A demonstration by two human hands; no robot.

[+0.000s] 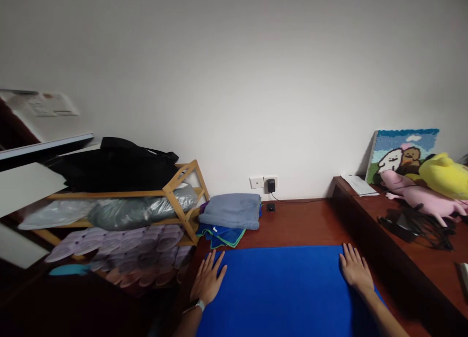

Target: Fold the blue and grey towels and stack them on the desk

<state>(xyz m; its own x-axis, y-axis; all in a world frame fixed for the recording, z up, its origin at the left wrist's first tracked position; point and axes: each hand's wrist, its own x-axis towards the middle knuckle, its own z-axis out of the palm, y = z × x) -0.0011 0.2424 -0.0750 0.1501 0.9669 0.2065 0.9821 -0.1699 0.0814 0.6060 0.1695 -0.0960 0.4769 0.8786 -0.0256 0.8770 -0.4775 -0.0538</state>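
A bright blue cloth [281, 288] lies spread flat on the reddish-brown wooden surface, its near part running out of view at the bottom. At its left far corner rests my left hand [209, 277], fingers stretched out, with a watch on the wrist. My right hand [356, 268] lies flat on the opposite far corner, fingers extended. Neither hand grips anything. Beyond the cloth, a folded grey-blue towel [232, 210] sits on top of a darker blue cloth with green edging [223, 236].
On the left stands a wooden rack [183, 215] with slippers [135, 242], plastic-wrapped items and a black bag [120, 166]. A plug [271, 185] sits in the wall socket. The raised ledge at right [395, 205] bears a pink plush toy [420, 198], a yellow plush toy, cables and a picture.
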